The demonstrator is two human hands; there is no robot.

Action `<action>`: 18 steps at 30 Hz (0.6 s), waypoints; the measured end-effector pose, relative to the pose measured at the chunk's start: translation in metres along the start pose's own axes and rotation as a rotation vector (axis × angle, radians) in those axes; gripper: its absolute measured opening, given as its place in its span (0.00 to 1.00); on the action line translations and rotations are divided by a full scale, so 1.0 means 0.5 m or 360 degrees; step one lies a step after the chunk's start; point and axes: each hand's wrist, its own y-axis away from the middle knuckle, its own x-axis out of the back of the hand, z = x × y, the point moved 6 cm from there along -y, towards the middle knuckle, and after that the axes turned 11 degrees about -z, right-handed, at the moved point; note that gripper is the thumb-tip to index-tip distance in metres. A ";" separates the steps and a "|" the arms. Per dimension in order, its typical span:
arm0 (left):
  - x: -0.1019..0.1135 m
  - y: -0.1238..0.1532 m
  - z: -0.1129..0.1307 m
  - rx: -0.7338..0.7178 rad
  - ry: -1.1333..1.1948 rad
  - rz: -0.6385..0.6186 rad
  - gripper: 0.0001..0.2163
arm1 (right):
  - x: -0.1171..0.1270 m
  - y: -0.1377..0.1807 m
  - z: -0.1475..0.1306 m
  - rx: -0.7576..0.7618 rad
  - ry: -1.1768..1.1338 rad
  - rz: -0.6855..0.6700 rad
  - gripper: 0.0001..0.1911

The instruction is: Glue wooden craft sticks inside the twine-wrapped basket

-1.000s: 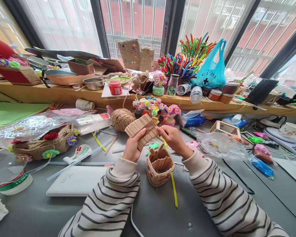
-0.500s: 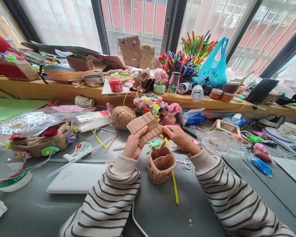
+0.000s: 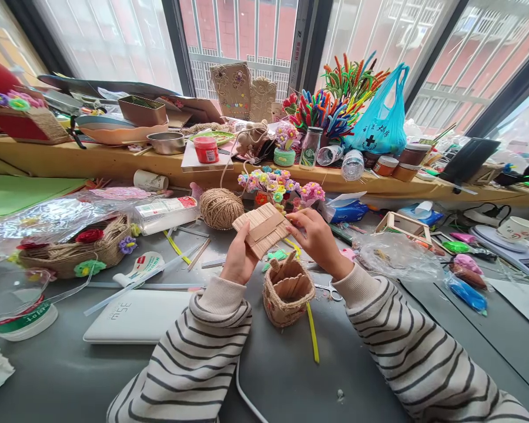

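Note:
A small panel of narrow wooden sticks laid side by side [image 3: 256, 220], with a plain flat strip across it, is tilted above the table. My left hand [image 3: 240, 255] is closed on its lower left edge, thumb on the face. At the panel's right corner my right hand [image 3: 312, 238] pinches with thumb and index finger; the fingertips touch the edge by the strip's end. Under the hands stands a little twine-wrapped basket [image 3: 288, 294] with wooden-looking inner walls. Scissors [image 3: 330, 290] lie partly hidden behind it, and a yellow strip [image 3: 312, 335] lies in front.
A ball of twine [image 3: 221, 208] and crocheted-looking flowers [image 3: 268, 182] sit beyond the hands. On the left are a white power bank [image 3: 132, 317] and a twine basket [image 3: 70, 258]. Crumpled clear plastic [image 3: 397, 258] and a kitchen scale [image 3: 506, 247] are at right. A cluttered ledge [image 3: 176, 170] runs behind.
The panel has turned in my left hand, so its face shows differently and the strip across it is plainer. My right hand has risen slightly along its right edge.

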 end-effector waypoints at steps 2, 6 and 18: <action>-0.007 0.000 -0.002 -0.0004 0.0033 -0.0074 0.14 | 0.005 -0.013 -0.025 0.0111 0.0098 -0.0038 0.13; -0.025 0.004 0.001 -0.0045 0.0087 -0.0224 0.13 | -0.006 -0.046 -0.067 0.0282 0.0263 -0.0255 0.13; -0.036 0.007 -0.002 -0.0082 0.0083 -0.0346 0.14 | -0.027 -0.080 -0.091 0.0284 0.0463 -0.0704 0.14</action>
